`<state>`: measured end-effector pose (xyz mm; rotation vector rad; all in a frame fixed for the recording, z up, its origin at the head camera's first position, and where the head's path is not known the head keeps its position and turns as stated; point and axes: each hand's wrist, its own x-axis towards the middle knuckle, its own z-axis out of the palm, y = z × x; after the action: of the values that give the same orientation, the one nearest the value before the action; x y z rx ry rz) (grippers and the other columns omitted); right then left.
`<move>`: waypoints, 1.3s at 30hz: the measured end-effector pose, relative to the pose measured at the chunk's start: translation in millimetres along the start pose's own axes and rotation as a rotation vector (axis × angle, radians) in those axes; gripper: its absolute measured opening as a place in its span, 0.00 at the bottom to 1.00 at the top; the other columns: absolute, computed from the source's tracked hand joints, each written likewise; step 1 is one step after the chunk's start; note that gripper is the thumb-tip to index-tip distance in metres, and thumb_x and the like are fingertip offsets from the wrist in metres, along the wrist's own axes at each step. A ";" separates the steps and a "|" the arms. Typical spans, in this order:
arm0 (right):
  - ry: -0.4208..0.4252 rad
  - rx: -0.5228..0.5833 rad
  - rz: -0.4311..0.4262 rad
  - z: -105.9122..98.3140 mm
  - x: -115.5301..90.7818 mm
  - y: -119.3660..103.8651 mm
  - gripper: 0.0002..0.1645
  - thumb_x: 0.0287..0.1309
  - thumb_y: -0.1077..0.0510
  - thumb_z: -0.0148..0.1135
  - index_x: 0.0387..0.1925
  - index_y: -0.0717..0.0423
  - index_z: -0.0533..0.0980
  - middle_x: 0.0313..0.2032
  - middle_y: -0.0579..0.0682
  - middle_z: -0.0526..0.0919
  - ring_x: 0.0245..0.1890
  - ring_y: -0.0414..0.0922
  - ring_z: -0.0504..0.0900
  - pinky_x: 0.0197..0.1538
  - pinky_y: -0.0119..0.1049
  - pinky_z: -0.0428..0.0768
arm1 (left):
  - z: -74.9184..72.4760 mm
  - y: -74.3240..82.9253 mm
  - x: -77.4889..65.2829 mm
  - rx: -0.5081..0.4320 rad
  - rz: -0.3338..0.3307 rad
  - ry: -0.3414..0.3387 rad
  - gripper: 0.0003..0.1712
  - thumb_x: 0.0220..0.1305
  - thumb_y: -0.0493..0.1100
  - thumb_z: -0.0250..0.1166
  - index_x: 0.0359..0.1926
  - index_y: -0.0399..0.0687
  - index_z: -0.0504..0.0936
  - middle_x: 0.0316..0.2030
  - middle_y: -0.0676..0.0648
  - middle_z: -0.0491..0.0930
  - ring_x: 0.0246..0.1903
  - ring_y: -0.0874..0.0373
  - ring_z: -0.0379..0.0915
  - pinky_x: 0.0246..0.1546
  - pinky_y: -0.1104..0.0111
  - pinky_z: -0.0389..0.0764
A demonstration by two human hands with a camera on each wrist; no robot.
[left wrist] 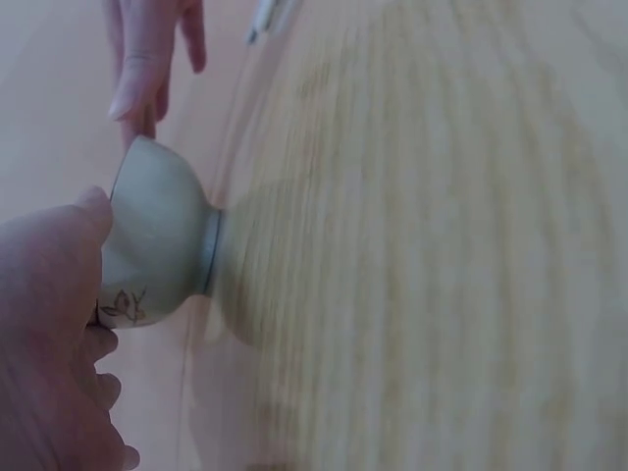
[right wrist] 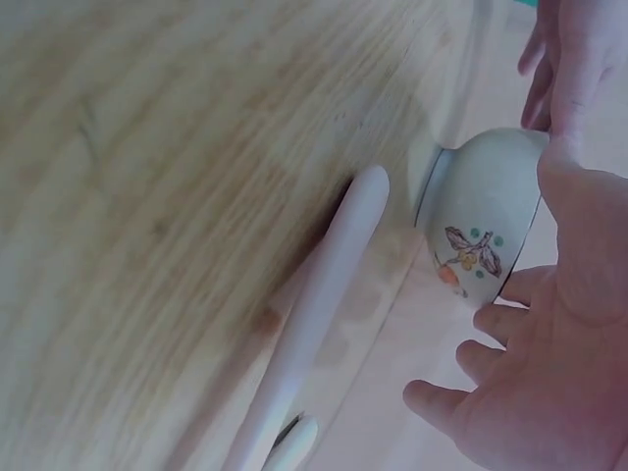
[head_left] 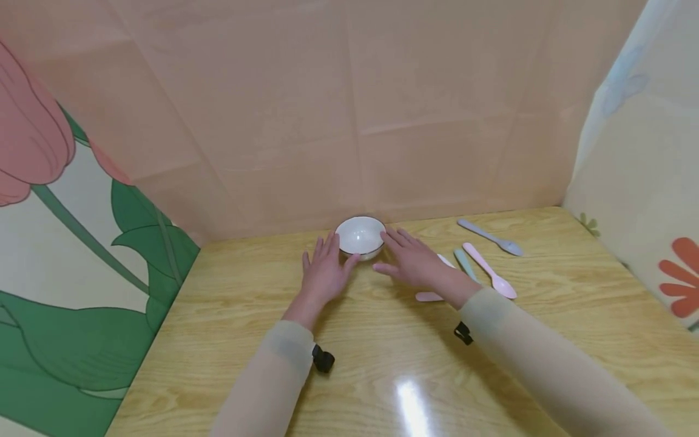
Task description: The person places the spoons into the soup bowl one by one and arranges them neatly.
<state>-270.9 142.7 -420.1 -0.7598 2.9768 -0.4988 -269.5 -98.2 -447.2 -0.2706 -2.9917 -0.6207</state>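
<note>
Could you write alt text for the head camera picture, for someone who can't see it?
A left hand and right hand flank a white bowl on a wooden table. A pink spoon and a lilac spoon lie to the right with other utensils.

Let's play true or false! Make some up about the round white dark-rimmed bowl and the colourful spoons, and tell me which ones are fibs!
1. The round white dark-rimmed bowl has its opening facing up. True.
2. The long pale-purple spoon lies farther back than the fully visible long pale-pink spoon. True.
3. The pale-pink spoon lies left of the bowl in the head view. False: it lies right of the bowl.
4. The bowl's outside has a painted leafy pattern. True.
5. The person's bare left grip is on the pale-pink spoon. False: it is at the bowl.
</note>
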 end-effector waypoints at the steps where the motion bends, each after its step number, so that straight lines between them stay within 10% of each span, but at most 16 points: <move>1: 0.002 0.001 -0.009 0.2 -1.9 0.1 0.56 0.80 0.33 0.61 0.87 0.65 0.53 0.86 0.66 0.51 0.85 0.69 0.49 0.81 0.68 0.54 | 0.3 -0.1 -1.3 -0.001 0.002 0.001 0.52 0.84 0.74 0.46 0.90 0.45 0.52 0.88 0.42 0.52 0.87 0.41 0.39 0.80 0.32 0.44; 39: -0.014 0.011 -0.042 -3.0 -71.5 -16.4 0.57 0.78 0.31 0.62 0.87 0.62 0.56 0.85 0.65 0.54 0.84 0.68 0.53 0.78 0.69 0.61 | -0.4 8.0 -52.4 -0.020 0.088 0.009 0.56 0.79 0.78 0.50 0.89 0.45 0.55 0.87 0.45 0.55 0.87 0.43 0.41 0.80 0.33 0.43</move>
<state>-200.7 163.7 -415.7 -0.8228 2.9486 -0.5091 -216.5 -99.3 -449.4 -0.3976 -2.9475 -0.6420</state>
